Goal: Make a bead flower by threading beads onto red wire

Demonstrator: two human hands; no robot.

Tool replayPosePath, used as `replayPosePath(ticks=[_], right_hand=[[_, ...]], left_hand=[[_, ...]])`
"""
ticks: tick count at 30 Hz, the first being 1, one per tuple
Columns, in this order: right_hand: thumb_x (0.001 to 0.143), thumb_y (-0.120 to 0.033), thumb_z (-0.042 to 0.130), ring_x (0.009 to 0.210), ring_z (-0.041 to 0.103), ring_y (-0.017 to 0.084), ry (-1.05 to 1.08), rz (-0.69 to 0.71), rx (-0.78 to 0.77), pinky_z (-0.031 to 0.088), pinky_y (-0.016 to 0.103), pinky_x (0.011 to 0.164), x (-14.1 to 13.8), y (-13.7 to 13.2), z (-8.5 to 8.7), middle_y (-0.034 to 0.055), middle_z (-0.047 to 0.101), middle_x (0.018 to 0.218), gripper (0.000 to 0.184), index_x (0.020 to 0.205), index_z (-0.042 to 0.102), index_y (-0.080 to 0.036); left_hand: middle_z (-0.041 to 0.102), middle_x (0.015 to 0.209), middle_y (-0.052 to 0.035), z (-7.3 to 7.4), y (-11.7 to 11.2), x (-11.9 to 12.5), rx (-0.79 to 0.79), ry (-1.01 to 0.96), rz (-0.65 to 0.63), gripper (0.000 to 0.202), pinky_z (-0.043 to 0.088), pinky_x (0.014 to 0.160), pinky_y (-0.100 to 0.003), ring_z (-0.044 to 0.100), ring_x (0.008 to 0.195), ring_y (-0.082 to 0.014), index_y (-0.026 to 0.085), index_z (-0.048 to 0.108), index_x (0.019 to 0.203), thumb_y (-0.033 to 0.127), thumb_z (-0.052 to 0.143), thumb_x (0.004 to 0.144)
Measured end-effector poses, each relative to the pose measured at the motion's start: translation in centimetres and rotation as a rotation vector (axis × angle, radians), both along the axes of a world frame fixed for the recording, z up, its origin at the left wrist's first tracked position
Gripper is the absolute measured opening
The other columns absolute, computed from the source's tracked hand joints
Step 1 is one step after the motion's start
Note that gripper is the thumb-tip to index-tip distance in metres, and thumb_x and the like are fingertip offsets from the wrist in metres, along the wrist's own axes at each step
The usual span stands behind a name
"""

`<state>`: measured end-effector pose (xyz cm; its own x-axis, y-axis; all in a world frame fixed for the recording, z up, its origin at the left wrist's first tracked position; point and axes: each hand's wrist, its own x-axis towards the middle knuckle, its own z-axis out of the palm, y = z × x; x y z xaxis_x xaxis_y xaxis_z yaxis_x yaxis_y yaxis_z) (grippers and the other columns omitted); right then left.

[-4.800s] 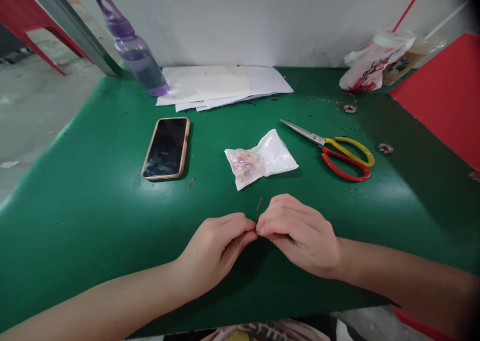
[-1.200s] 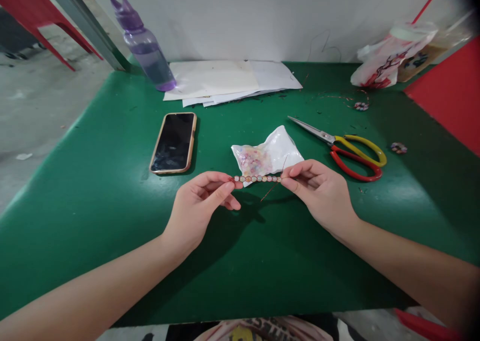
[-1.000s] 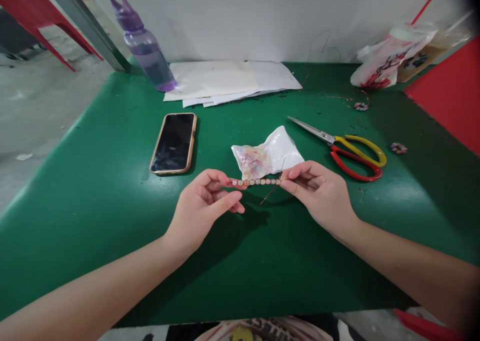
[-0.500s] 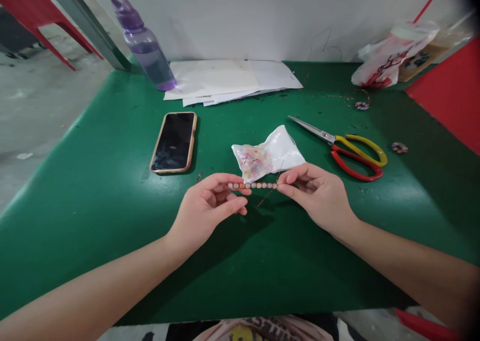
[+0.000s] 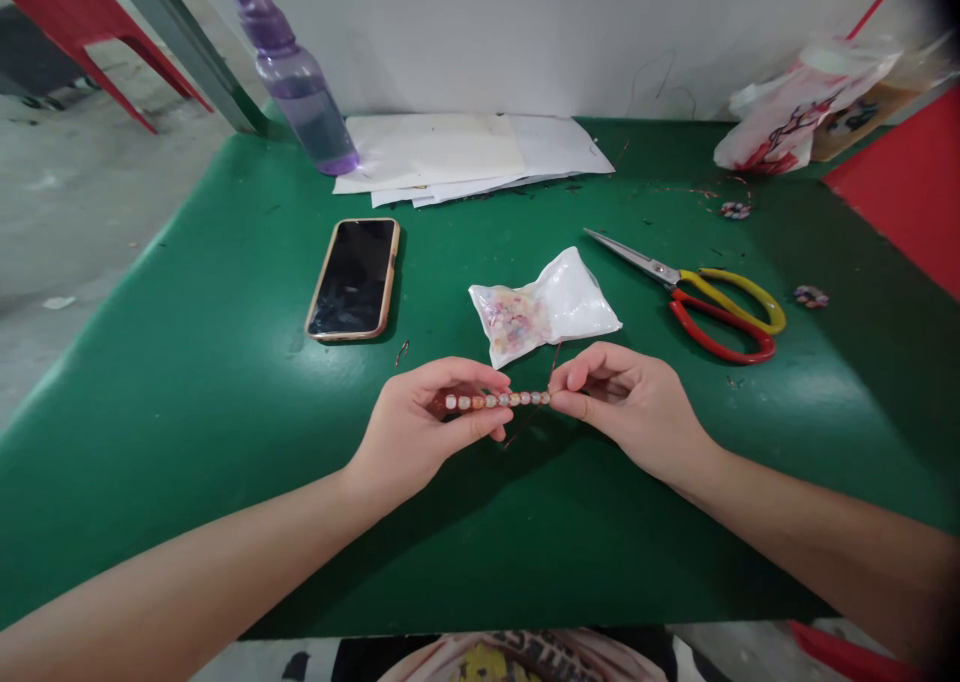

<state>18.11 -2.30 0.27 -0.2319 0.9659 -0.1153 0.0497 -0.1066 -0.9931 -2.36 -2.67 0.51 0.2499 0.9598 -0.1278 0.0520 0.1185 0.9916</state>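
Beads (one row), right grip pinching one end, left grip loosely holding the other.

Head camera: worn above the near edge of the counter.
Facing: forward and down, over the hands, toward the far wall.
Range: close.

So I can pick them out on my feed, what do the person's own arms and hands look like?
The left hand and right hand are bare: no gloves, rings or bracelets show. Both forearms are bare too, tapering toward the wrist, with no sleeve, watch or marking in view.
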Motion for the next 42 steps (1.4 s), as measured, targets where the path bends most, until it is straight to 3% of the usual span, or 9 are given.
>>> replayPosePath(ticks=[12, 17, 20, 23, 29, 42], right_hand=[[0.068, -0.023, 0.073, 0.070, 0.063, 0.012, 0.031, -0.016, -0.027, 0.052, 0.026, 0.069, 0.0, -0.3, 0.1, -0.0006, 0.065, 0.073, 0.020, 0.069, 0.053, -0.019], [0.070, -0.025, 0.071, 0.073, 0.064, 0.014, -0.028, -0.012, 0.028, 0.054, 0.028, 0.072, 0.0, -0.6, 0.0, 0.0004, 0.065, 0.076, 0.018, 0.071, 0.053, -0.021], [0.071, -0.025, 0.071, 0.073, 0.063, 0.014, -0.049, -0.014, 0.045, 0.054, 0.029, 0.072, 0.1, -0.7, -0.1, 0.0005, 0.065, 0.076, 0.017, 0.071, 0.054, -0.021], [0.071, -0.027, 0.071, 0.071, 0.063, 0.014, -0.073, -0.020, 0.041, 0.054, 0.029, 0.070, 0.2, -0.6, -0.1, 0.0012, 0.065, 0.076, 0.018, 0.071, 0.054, -0.022], [0.070, -0.028, 0.071, 0.068, 0.061, 0.013, -0.097, -0.032, 0.006, 0.053, 0.029, 0.066, 0.2, -0.4, 0.0, 0.0019, 0.065, 0.076, 0.017, 0.071, 0.055, -0.021], [0.068, -0.028, 0.071, 0.067, 0.061, 0.013, -0.116, -0.046, -0.023, 0.053, 0.028, 0.064, 0.1, -0.3, -0.1, 0.0022, 0.066, 0.076, 0.018, 0.071, 0.056, -0.020]], left_hand=[[0.067, 0.080, 0.0006, 0.1, -0.1, -0.3, 0.113, -0.015, -0.047, 0.009, 0.054, 0.058, -0.022, 0.065, 0.057, -0.0108, 0.020, 0.068, 0.078, 0.016, 0.072, 0.071], [0.069, 0.076, 0.0004, 0.2, -0.1, -0.4, 0.222, 0.186, 0.000, 0.009, 0.053, 0.059, -0.024, 0.064, 0.060, -0.0132, 0.023, 0.070, 0.078, 0.022, 0.072, 0.070], [0.071, 0.076, 0.0004, 0.3, 0.1, -0.7, 0.370, 0.322, 0.011, 0.008, 0.052, 0.064, -0.024, 0.065, 0.067, -0.0149, 0.025, 0.071, 0.078, 0.024, 0.073, 0.070], [0.072, 0.080, -0.0002, 0.1, 0.4, -0.9, 0.507, 0.400, -0.004, 0.009, 0.052, 0.069, -0.027, 0.065, 0.072, -0.0167, 0.027, 0.072, 0.080, 0.026, 0.072, 0.071], [0.072, 0.082, -0.0006, -0.5, 0.7, -1.1, 0.614, 0.515, -0.037, 0.010, 0.052, 0.071, -0.027, 0.066, 0.073, -0.0162, 0.027, 0.071, 0.085, 0.030, 0.067, 0.076], [0.073, 0.075, 0.0005, -0.5, 0.8, -0.8, 0.551, 0.592, -0.059, 0.009, 0.050, 0.060, -0.023, 0.065, 0.063, -0.0151, 0.026, 0.072, 0.081, 0.030, 0.066, 0.076]])
